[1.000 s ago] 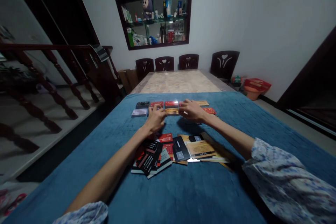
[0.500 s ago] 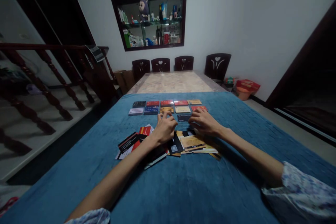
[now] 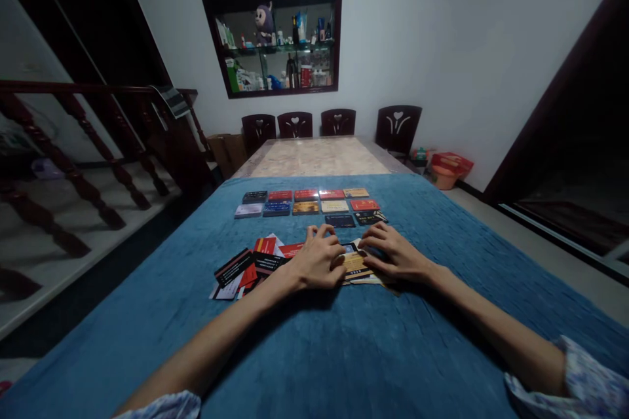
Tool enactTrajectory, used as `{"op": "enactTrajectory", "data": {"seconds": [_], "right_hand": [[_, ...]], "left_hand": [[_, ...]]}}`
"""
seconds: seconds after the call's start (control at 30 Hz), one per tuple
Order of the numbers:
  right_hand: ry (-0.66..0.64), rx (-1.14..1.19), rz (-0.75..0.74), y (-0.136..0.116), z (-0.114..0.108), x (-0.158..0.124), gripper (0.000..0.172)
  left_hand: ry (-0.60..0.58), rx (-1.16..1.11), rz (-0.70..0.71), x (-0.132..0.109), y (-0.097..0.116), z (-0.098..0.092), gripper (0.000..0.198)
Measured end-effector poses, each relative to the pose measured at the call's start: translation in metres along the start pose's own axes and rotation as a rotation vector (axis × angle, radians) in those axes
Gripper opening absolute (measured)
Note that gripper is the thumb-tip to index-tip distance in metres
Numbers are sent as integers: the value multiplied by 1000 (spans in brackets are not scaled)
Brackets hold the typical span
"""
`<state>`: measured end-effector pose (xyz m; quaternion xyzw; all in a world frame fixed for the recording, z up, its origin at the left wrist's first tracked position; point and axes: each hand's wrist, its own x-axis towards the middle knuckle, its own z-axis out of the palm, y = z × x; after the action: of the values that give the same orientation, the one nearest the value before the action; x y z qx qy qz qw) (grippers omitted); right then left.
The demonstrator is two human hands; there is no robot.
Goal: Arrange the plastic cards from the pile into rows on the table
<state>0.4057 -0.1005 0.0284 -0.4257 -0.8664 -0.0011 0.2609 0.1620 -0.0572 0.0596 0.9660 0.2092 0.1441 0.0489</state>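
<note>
My left hand (image 3: pixel 322 259) lies over the middle of a loose pile of cards, fingers bent and apart, its thumb beside a gold card (image 3: pixel 356 264). From the right, my right hand (image 3: pixel 397 253) touches the same heap with curved, spread fingertips. Its palm hides part of the cards. To the left, black, red and white cards, among them a black striped card (image 3: pixel 236 267), overlap untidily. Beyond my hands, cards lie in neat rows. The nearest row has a dark blue card (image 3: pixel 339 220) and a black card with light stripes (image 3: pixel 369 217).
A blue cloth (image 3: pixel 314 353) covers the near part of the table; its far stone top (image 3: pixel 324 156) is bare. Dark chairs (image 3: pixel 338 122) stand behind it. A wooden railing (image 3: pixel 73 144) runs along the left, and a red bag in a bin (image 3: pixel 449 167) sits right.
My right hand has drawn back from the near row to the pile, uncovering the black striped-corner card there. My left hand has shifted right and nearer, toward the gold card. The view tilted slightly.
</note>
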Motion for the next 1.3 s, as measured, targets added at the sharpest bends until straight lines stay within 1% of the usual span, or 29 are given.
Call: {"op": "enactTrajectory", "data": {"seconds": [0.17, 0.33, 0.5, 0.6, 0.7, 0.77, 0.9, 1.07, 1.2, 1.3], "right_hand": [[-53, 66, -29, -6, -1, -5, 31], [-122, 94, -24, -7, -3, -8, 39], [-143, 117, -26, -7, -5, -8, 39], [-139, 122, -20, -6, -5, -8, 39], [-118, 134, 5, -6, -6, -9, 39], [-106, 149, 19, -6, -7, -9, 37], [-94, 186, 33, -7, -8, -9, 31], [-62, 196, 98, -6, -8, -10, 37], [-57, 202, 107, -5, -7, -11, 34], [-37, 208, 107, -5, -7, -11, 35]], "left_hand": [[-82, -10, 30, -2, -1, -4, 15], [-105, 5, 61, -2, -6, -1, 19], [-134, 5, 78, -1, -6, -2, 16], [-154, -10, 77, -1, -5, -3, 15], [-154, -47, 44, 0, -5, -4, 22], [-152, -70, 26, 0, -6, -4, 25], [-140, -94, 15, 1, -7, -3, 24], [-121, -137, -30, 1, -7, -3, 26], [-119, -133, -43, 0, -8, -2, 23], [-128, -124, -41, 1, -8, -3, 17]]}}
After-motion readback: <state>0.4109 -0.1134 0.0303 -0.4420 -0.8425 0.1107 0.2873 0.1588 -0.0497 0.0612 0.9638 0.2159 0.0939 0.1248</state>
